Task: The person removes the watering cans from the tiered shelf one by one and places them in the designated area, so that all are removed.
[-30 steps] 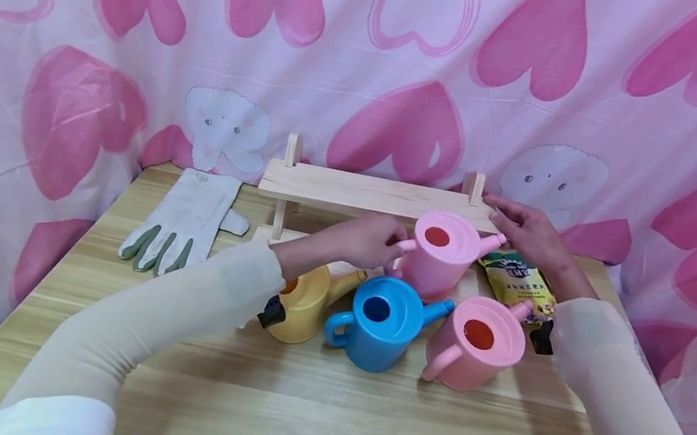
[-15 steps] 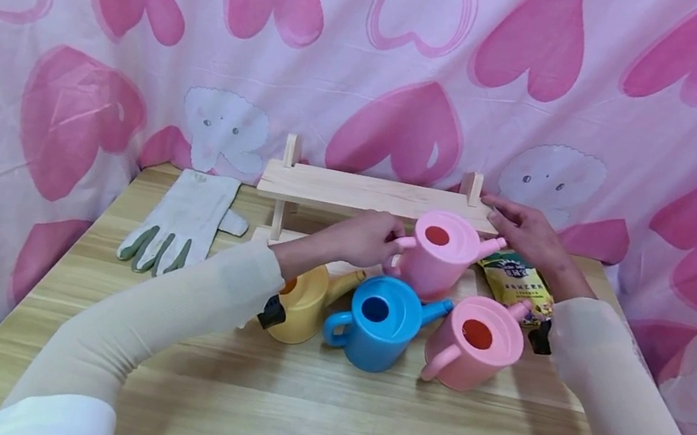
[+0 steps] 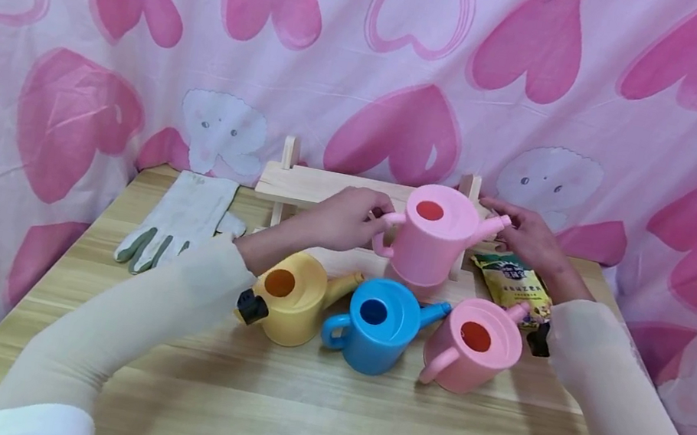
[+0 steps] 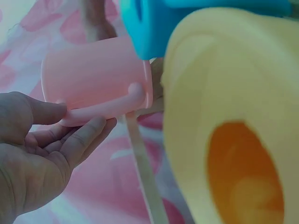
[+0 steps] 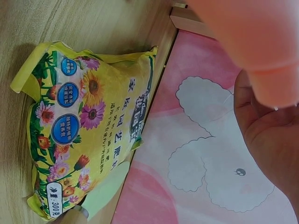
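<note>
In the head view my left hand (image 3: 348, 217) pinches the handle of a light pink watering can (image 3: 431, 244). The can is upright, raised in front of the wooden two-tier shelf (image 3: 326, 186), and overlaps both its boards. The left wrist view shows thumb and fingers (image 4: 84, 140) around the pink handle (image 4: 105, 107). At the shelf's right end is my right hand (image 3: 529, 242), fingers extended beside the can's spout; in the right wrist view the spout (image 5: 271, 86) hides part of that hand.
In front of the shelf stand yellow (image 3: 297, 310), blue (image 3: 378, 335) and second pink (image 3: 471, 356) watering cans. A yellow fertilizer bag (image 5: 88, 116) lies right, with a tool's light green blade (image 5: 110, 186) beside it. A work glove (image 3: 187, 220) lies left. Patterned curtain (image 3: 398, 133) hangs behind.
My left hand has lifted the pink watering can up from lower on the shelf, its base now higher. My right hand has stayed by the shelf's right end, shifting slightly.
</note>
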The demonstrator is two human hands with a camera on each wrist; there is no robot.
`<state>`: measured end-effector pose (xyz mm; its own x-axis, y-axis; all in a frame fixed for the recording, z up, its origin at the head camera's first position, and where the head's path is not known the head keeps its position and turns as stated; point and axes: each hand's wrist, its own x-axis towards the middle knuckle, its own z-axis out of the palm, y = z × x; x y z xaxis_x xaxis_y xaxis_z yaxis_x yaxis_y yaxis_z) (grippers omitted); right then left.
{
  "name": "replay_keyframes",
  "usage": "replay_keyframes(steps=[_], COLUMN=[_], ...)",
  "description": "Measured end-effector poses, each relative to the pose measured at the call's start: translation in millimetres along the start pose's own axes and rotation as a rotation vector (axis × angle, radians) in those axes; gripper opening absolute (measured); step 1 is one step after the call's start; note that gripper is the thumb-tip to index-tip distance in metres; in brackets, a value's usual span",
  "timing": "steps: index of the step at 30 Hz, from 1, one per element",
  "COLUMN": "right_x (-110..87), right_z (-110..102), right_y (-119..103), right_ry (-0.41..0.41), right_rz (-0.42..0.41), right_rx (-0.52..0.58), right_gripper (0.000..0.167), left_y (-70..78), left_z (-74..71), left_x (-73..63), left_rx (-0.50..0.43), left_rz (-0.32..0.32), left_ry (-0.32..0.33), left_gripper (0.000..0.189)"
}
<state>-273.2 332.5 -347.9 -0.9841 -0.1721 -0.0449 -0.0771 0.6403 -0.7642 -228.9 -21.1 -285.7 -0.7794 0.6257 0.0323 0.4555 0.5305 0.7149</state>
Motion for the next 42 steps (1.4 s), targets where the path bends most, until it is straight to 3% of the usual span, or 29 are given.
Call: replay_keyframes(steps=[6,9,16,26,30,38,42], right_x=[-1.9,-0.7,0.7,1.0,1.8,3.4,2.9], right_z=[1,1,0,0,-1,-3,-2], right_y=[1,0,2,1,2,3,3], right_ry=[-0.008,-0.022,-0.026,-0.030,-0.030,-0.024,-0.016], right_rz=[-0.003,0.003,-0.031,-0.036,-0.039,-0.029,-0.024], right_rx=[0.004,0.010,-0.007,0.000,0.000,-0.003,-0.012], right_gripper=[0.072,0.068,0.061,0.060,0.060,0.060,0.061], left_y=[-9.0,-12.1,-17.9,-38.6,-44.6,-52.9,-57.9], left_z=[-19.9,-28.6,-46.5,-69.1,-76.7,-88.0,-92.8], left_x=[-13.8,-23.6,-49.4,-88.4,-104.9,-136.4,-149.6], left_rx=[0.026,0.016,-0.010,-0.102,-0.066,-0.089,-0.053], left_rz=[0.071,0.080,-0.003,-0.029,-0.066,-0.143,-0.175], left_ry=[0.089,0.119,0.174,0.264,0.300,0.362,0.416], left_gripper=[0.018,0.020,0.028,0.030,0.034,0.044,0.041])
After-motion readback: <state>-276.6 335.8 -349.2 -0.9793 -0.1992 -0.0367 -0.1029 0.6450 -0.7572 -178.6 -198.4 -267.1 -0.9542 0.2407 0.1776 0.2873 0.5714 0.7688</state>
